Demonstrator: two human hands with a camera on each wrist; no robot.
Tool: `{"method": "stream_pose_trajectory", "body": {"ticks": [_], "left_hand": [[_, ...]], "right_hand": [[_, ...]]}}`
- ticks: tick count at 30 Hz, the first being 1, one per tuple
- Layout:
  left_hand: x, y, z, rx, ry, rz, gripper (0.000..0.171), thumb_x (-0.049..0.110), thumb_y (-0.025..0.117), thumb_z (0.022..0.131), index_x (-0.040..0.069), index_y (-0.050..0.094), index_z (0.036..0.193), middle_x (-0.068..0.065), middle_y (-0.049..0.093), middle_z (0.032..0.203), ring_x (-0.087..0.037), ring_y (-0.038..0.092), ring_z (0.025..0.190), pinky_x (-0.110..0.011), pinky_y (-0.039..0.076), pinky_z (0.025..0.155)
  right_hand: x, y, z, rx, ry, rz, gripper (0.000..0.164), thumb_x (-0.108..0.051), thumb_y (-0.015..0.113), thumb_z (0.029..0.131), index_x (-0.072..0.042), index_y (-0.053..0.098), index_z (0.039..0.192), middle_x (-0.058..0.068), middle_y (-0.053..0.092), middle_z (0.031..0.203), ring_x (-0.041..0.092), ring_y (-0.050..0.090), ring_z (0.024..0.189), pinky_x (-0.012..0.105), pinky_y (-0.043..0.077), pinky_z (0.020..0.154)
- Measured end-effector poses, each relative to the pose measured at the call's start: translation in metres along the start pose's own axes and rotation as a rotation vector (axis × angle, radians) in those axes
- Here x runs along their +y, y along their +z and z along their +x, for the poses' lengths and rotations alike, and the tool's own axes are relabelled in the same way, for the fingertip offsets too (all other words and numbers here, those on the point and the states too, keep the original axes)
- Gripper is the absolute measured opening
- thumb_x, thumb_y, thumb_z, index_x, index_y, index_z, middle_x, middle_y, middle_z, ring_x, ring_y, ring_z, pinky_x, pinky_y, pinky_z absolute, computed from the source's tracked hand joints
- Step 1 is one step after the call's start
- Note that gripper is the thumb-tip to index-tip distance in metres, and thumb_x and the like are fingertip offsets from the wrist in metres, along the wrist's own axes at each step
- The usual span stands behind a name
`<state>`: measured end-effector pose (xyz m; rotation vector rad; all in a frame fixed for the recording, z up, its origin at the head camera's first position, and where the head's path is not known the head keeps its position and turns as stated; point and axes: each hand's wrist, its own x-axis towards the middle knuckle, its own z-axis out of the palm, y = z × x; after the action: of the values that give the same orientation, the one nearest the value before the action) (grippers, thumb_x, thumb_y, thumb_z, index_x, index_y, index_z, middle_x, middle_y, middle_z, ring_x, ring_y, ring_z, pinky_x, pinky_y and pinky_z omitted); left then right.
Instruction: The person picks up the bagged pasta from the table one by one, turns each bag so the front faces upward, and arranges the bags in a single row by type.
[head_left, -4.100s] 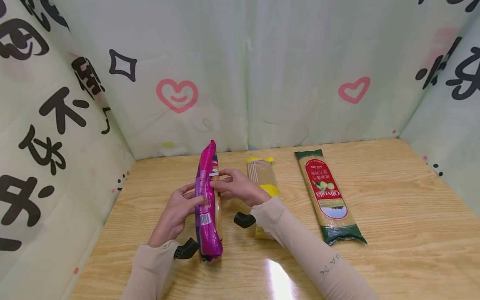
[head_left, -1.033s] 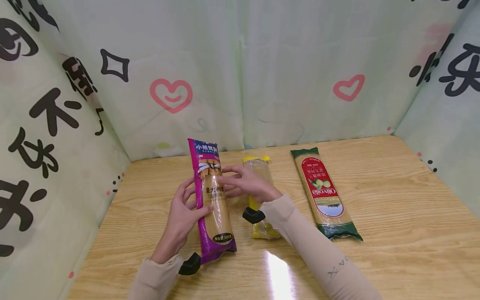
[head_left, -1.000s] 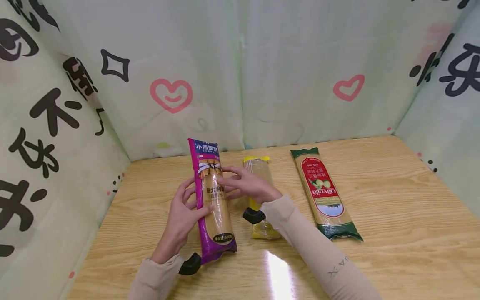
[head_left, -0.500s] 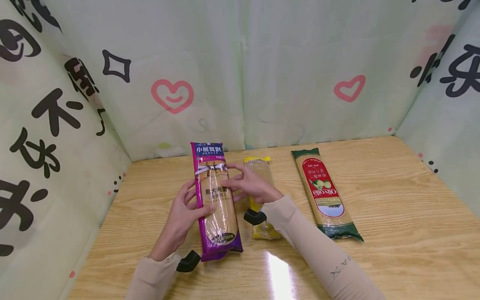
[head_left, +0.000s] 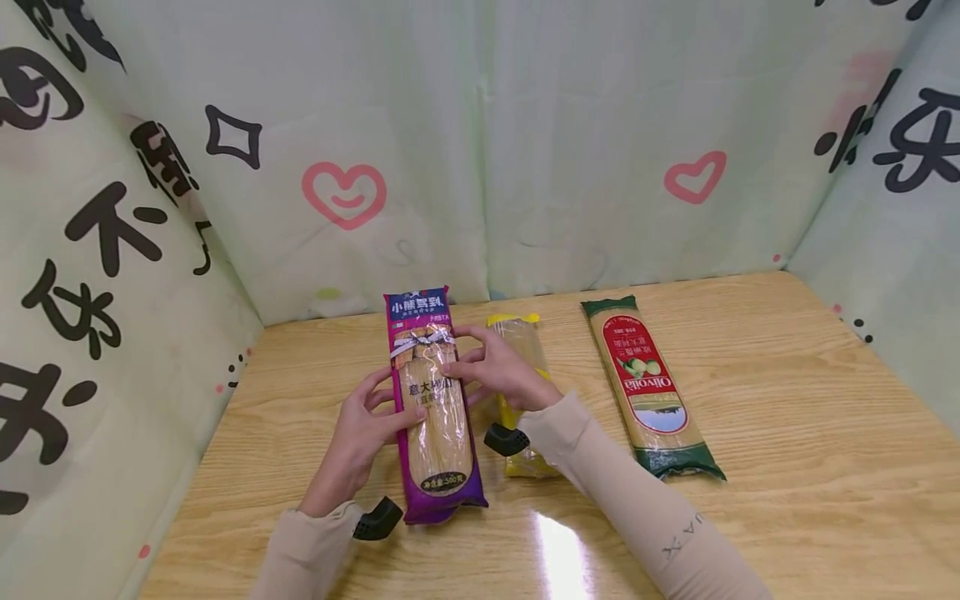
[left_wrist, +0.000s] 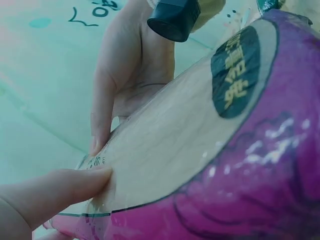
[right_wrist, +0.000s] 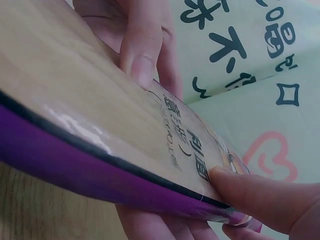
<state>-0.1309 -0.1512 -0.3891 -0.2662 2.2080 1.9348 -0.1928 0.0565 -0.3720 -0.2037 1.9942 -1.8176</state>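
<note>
Both hands hold a magenta and purple bag of spaghetti (head_left: pixel 438 417), its printed front with a clear window turned up towards the head camera. My left hand (head_left: pixel 365 427) grips the left edge, thumb over the front and the other fingers behind. On the opposite edge my right hand (head_left: pixel 501 367) pinches the bag higher up, its thumb (right_wrist: pixel 240 192) on the front by the lettering. Both thumbs also press the film in the left wrist view. Beneath and behind my right hand lies a clear and yellow pasta packet (head_left: pixel 531 462), partly hidden by the hand and sleeve.
A green-ended pasta bag with a red label (head_left: pixel 645 375) lies to the right on the wooden table (head_left: pixel 787 400). Printed curtains (head_left: pixel 570 125) rise at the back and both sides. Each wrist carries a small black camera mount.
About four seconds ago the spaghetti bag stood edge-on between the hands. It has since turned so its front faces up; over the last second it turned slightly further, both hands still holding it.
</note>
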Motion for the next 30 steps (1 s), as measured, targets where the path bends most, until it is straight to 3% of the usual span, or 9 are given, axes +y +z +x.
{"method": "stream_pose_trajectory", "body": {"ticks": [13,22,30], "left_hand": [[0.001,0.002,0.007,-0.008,0.012,0.006,0.075,0.003,0.075,0.085,0.015,0.038,0.150,-0.021,0.056,0.131,-0.028,0.067,0.105,-0.034,0.058,0.080],[-0.001,0.003,0.015,-0.020,-0.016,0.039,0.074,0.004,0.073,0.087,0.014,0.036,0.150,-0.021,0.054,0.133,-0.029,0.067,0.107,-0.036,0.059,0.081],[-0.005,0.003,0.020,-0.010,-0.050,0.056,0.074,0.005,0.074,0.088,0.012,0.036,0.150,-0.022,0.054,0.132,-0.026,0.068,0.097,-0.037,0.060,0.077]], "right_hand": [[-0.001,0.002,0.004,0.037,0.018,-0.030,0.056,-0.012,0.066,0.096,-0.013,0.042,0.146,0.021,0.068,0.110,0.025,0.071,0.085,0.046,0.061,0.065],[0.006,0.002,0.011,0.036,0.019,-0.049,0.057,-0.014,0.065,0.096,-0.011,0.040,0.147,0.022,0.068,0.110,0.026,0.071,0.084,0.043,0.061,0.063],[0.015,0.003,0.020,0.070,0.072,-0.065,0.059,-0.016,0.066,0.095,-0.010,0.039,0.147,0.022,0.068,0.112,0.026,0.072,0.080,0.044,0.061,0.065]]}}
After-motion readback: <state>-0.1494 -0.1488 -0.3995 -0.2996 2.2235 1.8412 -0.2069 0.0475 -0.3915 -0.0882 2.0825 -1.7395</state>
